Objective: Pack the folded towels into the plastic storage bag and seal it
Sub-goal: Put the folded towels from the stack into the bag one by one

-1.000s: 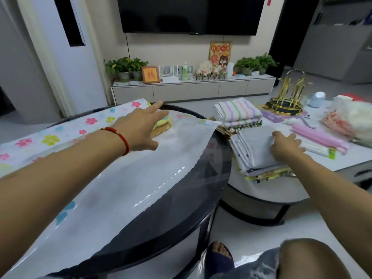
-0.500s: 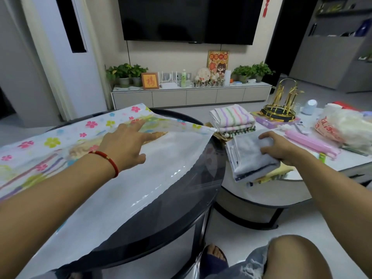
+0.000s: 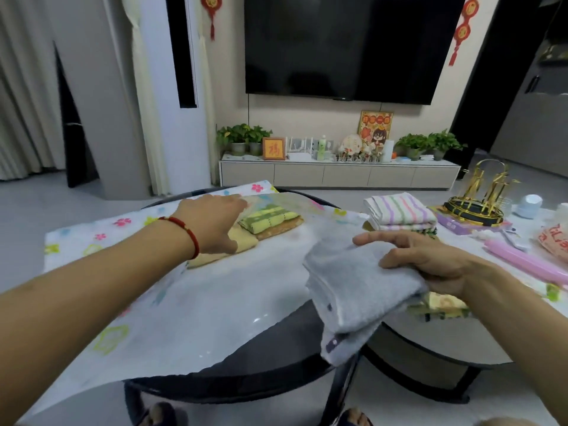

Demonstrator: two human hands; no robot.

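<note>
The plastic storage bag, clear with flower prints, lies flat across the dark round table. My left hand holds up the bag's upper layer at the far side, and folded yellow and green towels show inside. My right hand grips a stack of folded grey towels held above the bag's open edge. A striped folded towel pile rests on the white table to the right. A few more folded towels lie under my right wrist.
On the white table stand a gold rack, a pink box, a white cup and a plastic bag. A TV cabinet with plants runs along the far wall. My feet show below the dark table.
My right hand lifted the grey towels off the white table and carried them left over the bag. My left hand raised the bag's top layer, uncovering the towels inside.
</note>
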